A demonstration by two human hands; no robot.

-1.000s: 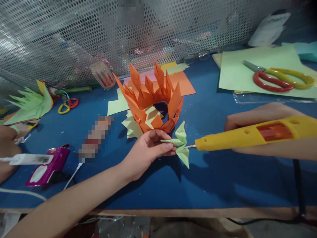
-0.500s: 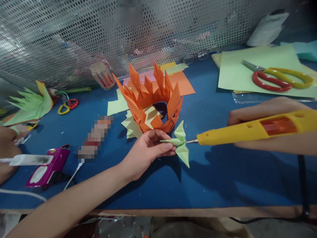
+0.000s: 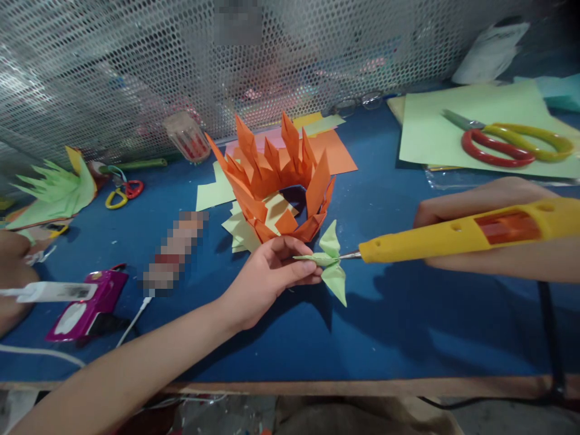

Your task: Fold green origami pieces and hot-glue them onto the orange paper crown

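Green folded pc [image 3: 334, 275] is held just above the blue table [image 3: 290, 356], in front of the orange paper ring [image 3: 317, 192], wings spread; L hand [image 3: 274, 275] pinches its stem end btwn thumb & fingers. Metal nozzle [image 3: 351, 256] of yellow glue gun [image 3: 430, 244] is at its centre, touching or v. close, can't tell. R hand [image 3: 475, 202] is wrapped round gun; trigger finger hidden, so can't tell if squeezed. Risks, my guess: nozzle slips past the small centre → burnt L fingertips; too much squeeze → glue blobs/drips; hard push → thin paper bends or twists in pinch; black cable [image 3: 550, 344] near table edge, if gun's, could snag & jerk tip.
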